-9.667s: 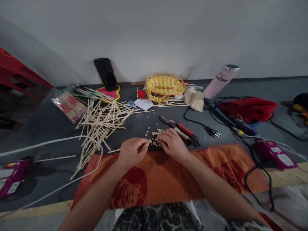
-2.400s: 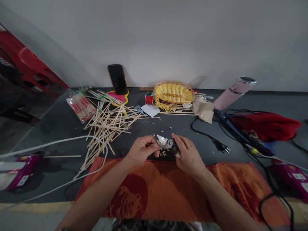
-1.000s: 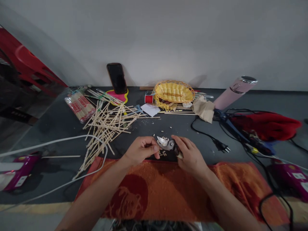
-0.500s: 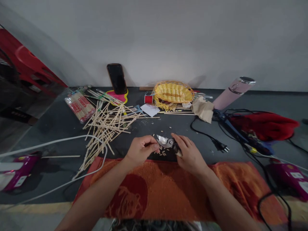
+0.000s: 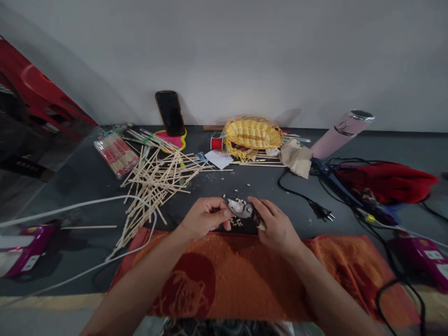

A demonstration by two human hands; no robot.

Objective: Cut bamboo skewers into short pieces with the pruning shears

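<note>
My right hand (image 5: pixel 278 226) is wrapped round the handles of a pair of pruning shears (image 5: pixel 247 210), whose metal blades point left. Facing it, my left hand (image 5: pixel 206 215) is closed in a pinch right at the blade tips; whatever is between the fingers is too small or hidden to make out. Short cut stick pieces (image 5: pixel 235 222) lie scattered on the dark tabletop under and around the blades. To the left spreads a loose heap of thin wooden sticks (image 5: pixel 157 179). Both forearms pass over an orange towel (image 5: pixel 245 280) at the table's front edge.
At the back stand a phone (image 5: pixel 170 113), a yellow woven basket (image 5: pixel 254 134), a red thread spool (image 5: pixel 216 143) and a pink flask (image 5: pixel 341 133). Packaged sticks (image 5: pixel 116 154) lie at left. A black plug (image 5: pixel 321 211) and cables are at right; a white cable (image 5: pixel 87 201) crosses the left side.
The shears have shifted slightly left, so their blades sit closer against my left fingertips. Both hands otherwise keep almost the same place and grip.
</note>
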